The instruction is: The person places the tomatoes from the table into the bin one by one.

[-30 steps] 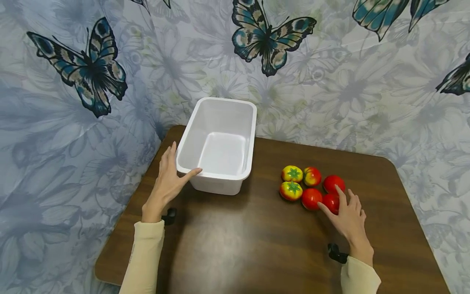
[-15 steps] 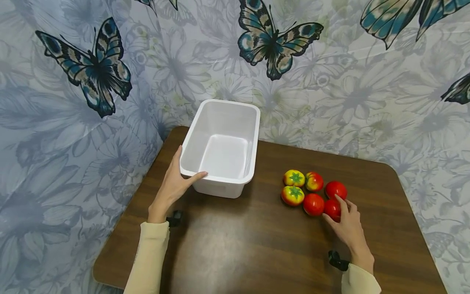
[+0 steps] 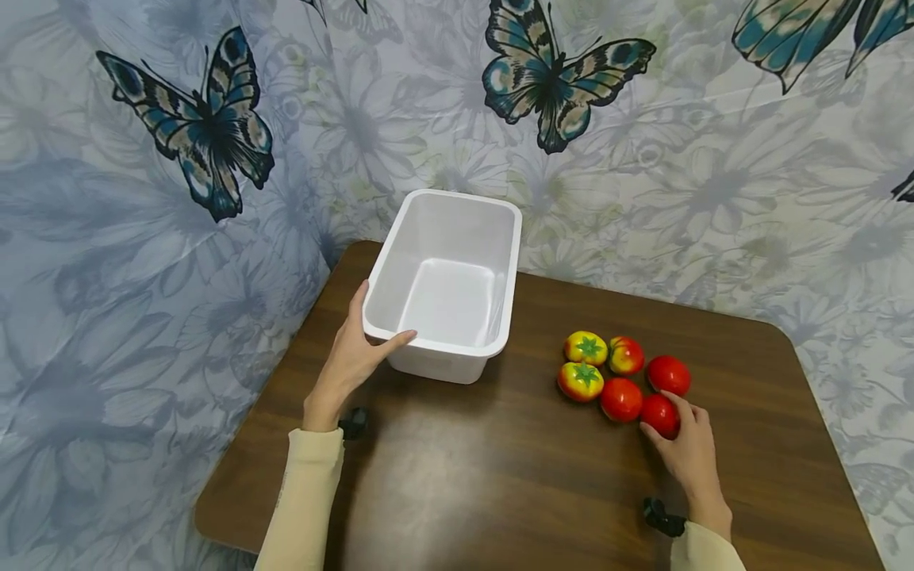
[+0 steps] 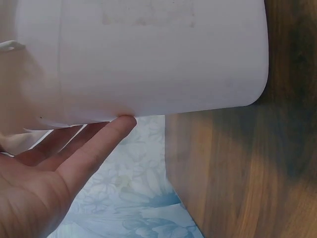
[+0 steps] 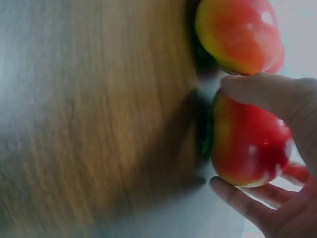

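Observation:
A white plastic tub stands at the table's back left, with nothing inside. My left hand holds its near left corner: the thumb lies over the front rim, and the fingers press the outside wall in the left wrist view. At the right, my right hand grips a red tomato, the nearest of a small group. In the right wrist view, thumb and fingertips sit on opposite sides of this tomato, which is still down on the table; its underside looks yellowish. Another tomato is right beside the thumb.
Close around the gripped tomato are two more red tomatoes, a red-and-yellow one and two yellow-red ones with green leafy tops. They stand on a brown wooden table. A butterfly-print cloth hangs behind.
My right hand has lowered and brought its fingers in around the nearest red tomato. The left hand has settled onto the tub's corner. The whole head view has shifted slightly.

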The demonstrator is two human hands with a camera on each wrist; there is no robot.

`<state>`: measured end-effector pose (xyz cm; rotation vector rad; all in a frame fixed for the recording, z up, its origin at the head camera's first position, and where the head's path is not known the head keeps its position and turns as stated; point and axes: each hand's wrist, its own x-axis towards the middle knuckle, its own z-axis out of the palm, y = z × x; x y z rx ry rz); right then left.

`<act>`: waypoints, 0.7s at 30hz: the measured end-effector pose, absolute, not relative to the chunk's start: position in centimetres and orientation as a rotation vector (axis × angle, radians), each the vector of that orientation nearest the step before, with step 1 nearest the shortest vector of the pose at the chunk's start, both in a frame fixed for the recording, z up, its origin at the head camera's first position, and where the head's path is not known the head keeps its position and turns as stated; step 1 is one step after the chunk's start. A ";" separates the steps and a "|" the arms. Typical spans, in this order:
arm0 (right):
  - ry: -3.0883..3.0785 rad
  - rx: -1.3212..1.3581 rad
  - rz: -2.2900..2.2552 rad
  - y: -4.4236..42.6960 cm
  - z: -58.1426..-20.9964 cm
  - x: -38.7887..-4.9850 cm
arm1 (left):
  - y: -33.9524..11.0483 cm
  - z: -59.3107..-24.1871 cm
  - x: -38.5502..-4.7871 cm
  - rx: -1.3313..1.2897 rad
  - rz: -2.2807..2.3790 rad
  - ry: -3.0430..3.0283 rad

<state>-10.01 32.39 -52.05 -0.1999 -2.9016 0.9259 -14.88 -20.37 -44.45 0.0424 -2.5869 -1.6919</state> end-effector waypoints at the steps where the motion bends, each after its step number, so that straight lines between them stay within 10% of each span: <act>1: -2.877 -0.222 0.922 32.4 -52.0 -9.9 | -20.3 -44.5 -14.9 0.039 -1.695 -2.586; 21: -2.565 -0.229 1.117 27.5 -46.3 -11.0 | -20.5 -44.5 -14.9 0.000 -1.743 -2.546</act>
